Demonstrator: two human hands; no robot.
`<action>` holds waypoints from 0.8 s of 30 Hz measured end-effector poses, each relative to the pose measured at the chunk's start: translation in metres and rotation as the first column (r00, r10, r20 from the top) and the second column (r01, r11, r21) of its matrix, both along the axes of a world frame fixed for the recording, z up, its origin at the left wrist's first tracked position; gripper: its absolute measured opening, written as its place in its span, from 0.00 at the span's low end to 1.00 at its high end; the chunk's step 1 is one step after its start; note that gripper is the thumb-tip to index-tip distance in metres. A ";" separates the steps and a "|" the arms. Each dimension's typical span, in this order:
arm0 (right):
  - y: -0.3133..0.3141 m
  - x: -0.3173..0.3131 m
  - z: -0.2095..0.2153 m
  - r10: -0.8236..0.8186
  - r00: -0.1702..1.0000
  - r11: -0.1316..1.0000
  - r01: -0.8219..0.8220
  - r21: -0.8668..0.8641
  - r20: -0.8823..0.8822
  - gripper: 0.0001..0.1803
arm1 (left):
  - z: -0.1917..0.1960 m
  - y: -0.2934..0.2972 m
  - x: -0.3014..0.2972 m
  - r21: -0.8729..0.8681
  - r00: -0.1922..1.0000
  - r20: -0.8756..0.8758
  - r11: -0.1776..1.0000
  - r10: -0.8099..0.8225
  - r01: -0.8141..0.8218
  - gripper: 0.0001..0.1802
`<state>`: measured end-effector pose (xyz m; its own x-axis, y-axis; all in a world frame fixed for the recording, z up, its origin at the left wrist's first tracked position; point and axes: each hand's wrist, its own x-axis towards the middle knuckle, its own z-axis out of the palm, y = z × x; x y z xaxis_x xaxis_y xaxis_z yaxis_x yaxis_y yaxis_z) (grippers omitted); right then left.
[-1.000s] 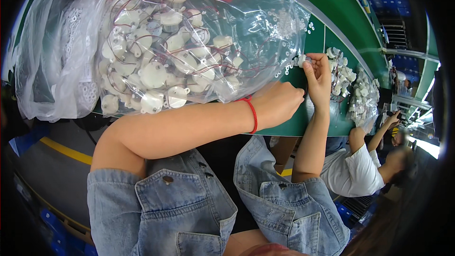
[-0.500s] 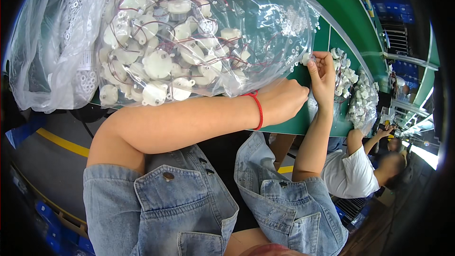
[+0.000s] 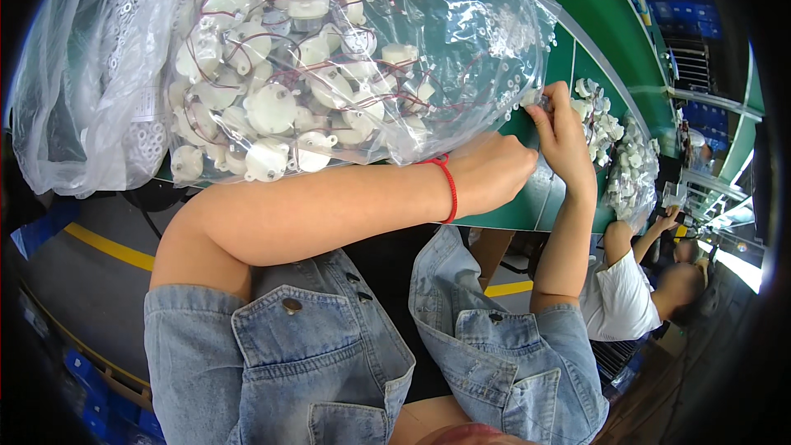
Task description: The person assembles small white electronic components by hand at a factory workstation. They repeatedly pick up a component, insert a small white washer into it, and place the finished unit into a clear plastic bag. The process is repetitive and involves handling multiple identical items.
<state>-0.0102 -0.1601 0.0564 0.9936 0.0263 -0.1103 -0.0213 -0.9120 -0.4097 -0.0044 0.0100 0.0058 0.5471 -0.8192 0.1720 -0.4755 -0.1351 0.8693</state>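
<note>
- One small white piece is between the thumb and forefinger of the right hand, just off the right end of the big bag, above the table.
- Two of that hand's fingertips close in a pinch on the piece; its other fingers are bent.
- One left hand is beside the lower right edge of the big bag, knuckles bent and back turned up. Its fingertips are hidden, so I cannot tell how tightly they are closed or whether they have hold of anything.
- One red bracelet circles the left wrist.
- One big bag, clear, spreads over the table with some twenty or more wired discs showing through, many overlapping.
- Dozens of small white rings show around its right end; I cannot tell which are inside.
- One more clear bag is to the left, with many white rings in it.
- One loose heap of white parts, too crowded to count, is right of the right hand, with one filled bag next to it.
- One green table bears all these.
- Two other people are farther right, the nearer in a white shirt.
</note>
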 end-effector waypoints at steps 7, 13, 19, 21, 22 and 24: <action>-0.002 0.004 -0.005 0.121 0.991 0.993 -0.121 0.002 0.057 0.12 | -0.001 0.000 -0.003 0.035 1.000 0.018 0.999 0.016 -0.017 0.12; -0.006 0.010 -0.009 0.183 0.978 0.982 -0.186 0.023 0.100 0.13 | 0.005 0.001 -0.002 0.044 0.999 0.021 0.998 0.044 -0.045 0.12; -0.004 0.004 -0.007 0.095 0.992 0.989 -0.104 0.103 0.087 0.12 | 0.006 0.001 0.002 0.046 0.999 0.034 0.999 0.027 -0.029 0.13; -0.006 0.000 -0.003 -0.046 0.999 0.987 0.047 0.156 -0.015 0.11 | 0.002 0.000 0.001 0.014 0.999 0.033 0.999 0.042 -0.042 0.14; -0.016 -0.007 -0.015 -0.094 0.992 0.957 0.067 0.283 0.082 0.10 | 0.001 -0.002 -0.001 -0.002 0.999 0.028 0.999 0.041 -0.040 0.15; -0.028 -0.017 -0.013 -0.230 0.946 0.934 0.150 0.324 0.226 0.11 | 0.005 0.000 0.001 0.009 1.000 0.025 1.000 0.008 -0.008 0.16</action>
